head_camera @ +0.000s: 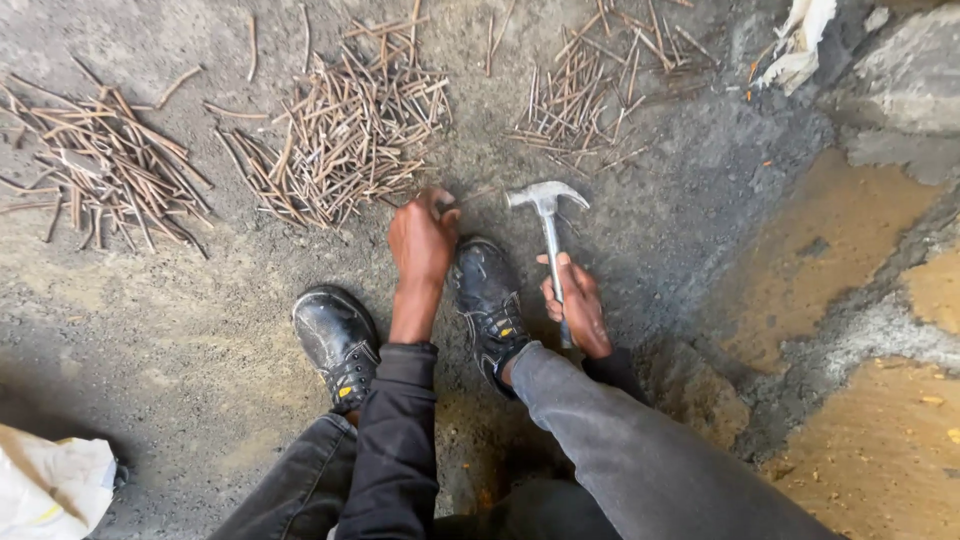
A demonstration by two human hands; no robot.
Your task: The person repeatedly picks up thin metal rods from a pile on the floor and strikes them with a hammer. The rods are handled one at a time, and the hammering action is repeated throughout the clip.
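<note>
The person squats on bare ground, black work shoes [338,340] planted apart. The right hand [575,305] is clenched around the handle of a claw hammer [547,215], its head raised just beside the nail. The left hand [422,235] pinches a single nail [475,197] flat against the ground in front of the right shoe. Judged step: straightening a bent nail; the next blow calls for a short, square strike with the fingers kept clear. The surface is rough, dusty grey concrete [660,210], with yellowish patches to the right. Beyond lie three heaps of rusty nails [340,140], well apart from the hands.
</note>
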